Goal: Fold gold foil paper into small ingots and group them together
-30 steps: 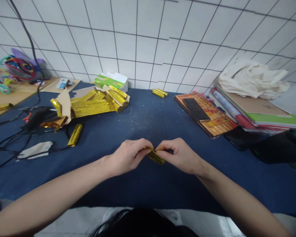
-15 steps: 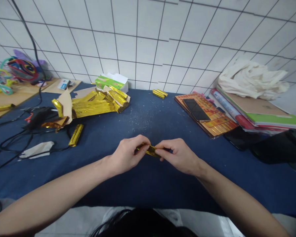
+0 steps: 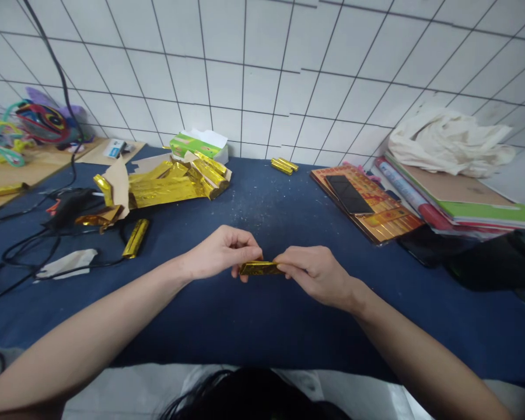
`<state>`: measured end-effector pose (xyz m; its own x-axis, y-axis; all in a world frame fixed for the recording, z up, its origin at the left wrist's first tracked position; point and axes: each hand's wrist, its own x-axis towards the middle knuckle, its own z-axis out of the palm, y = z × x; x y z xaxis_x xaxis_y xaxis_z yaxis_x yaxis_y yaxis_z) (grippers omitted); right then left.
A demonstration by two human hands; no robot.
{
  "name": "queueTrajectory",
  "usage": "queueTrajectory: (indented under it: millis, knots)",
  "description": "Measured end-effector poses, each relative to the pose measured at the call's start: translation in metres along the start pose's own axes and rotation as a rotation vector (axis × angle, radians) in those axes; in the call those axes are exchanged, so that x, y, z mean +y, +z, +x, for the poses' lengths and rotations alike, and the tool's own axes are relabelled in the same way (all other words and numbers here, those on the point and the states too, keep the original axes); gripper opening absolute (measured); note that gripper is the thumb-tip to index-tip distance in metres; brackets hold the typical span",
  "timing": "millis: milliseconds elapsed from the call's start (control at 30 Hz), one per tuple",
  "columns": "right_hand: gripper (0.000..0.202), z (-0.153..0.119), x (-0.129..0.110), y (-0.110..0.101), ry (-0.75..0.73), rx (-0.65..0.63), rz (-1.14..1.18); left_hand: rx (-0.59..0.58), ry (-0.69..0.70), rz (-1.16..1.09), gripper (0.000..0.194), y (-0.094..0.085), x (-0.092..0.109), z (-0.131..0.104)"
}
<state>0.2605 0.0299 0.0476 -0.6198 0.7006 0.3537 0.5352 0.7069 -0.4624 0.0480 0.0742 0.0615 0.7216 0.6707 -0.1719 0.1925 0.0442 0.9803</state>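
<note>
A small folded strip of gold foil (image 3: 259, 268) lies level between my two hands, just above the blue cloth. My right hand (image 3: 317, 271) pinches its right end between thumb and fingers. At the left end, my left hand (image 3: 221, 252) has its thumb along the upper edge and fingertips showing below, closed about the strip. Part of the left fingers is hidden behind the foil. Off to the left rests a gold foil roll (image 3: 136, 238), and two more small gold rolls (image 3: 284, 166) lie near the wall. Crumpled gold foil sheet (image 3: 166, 189) is heaped at the back left.
Black cables (image 3: 26, 256) and a torn white paper scrap (image 3: 67, 264) are on the left. To the right, a phone (image 3: 349, 194) lies on an orange patterned packet (image 3: 387, 224), beside stacked books (image 3: 472, 204) topped by white cloth (image 3: 450, 140). A green box (image 3: 196, 144) stands by the tiled wall.
My left hand has shifted slightly left and up, its thumb now straighter, uncovering more of the gold strip. The strip now looks flatter and more level. My right hand has hardly moved.
</note>
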Motion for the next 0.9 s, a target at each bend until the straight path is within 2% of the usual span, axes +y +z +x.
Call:
queueTrajectory:
  millis: [200,433,600,900]
  knots:
    - [0.025,-0.001,0.003,0.002,-0.04,-0.078,-0.02,-0.146,-0.089,0.103,0.021,0.0,0.005,-0.002]
    - [0.023,0.002,0.001,-0.001,0.02,-0.143,0.112,-0.317,-0.149,-0.005,0.032,-0.002,-0.002,-0.001]
    - [0.022,0.003,-0.001,-0.002,0.039,-0.155,0.148,-0.35,-0.207,-0.103,0.037,0.0,-0.006,0.001]
    - [0.023,0.003,0.002,-0.001,0.033,-0.149,0.122,-0.394,-0.219,-0.201,0.021,-0.002,-0.01,0.0]
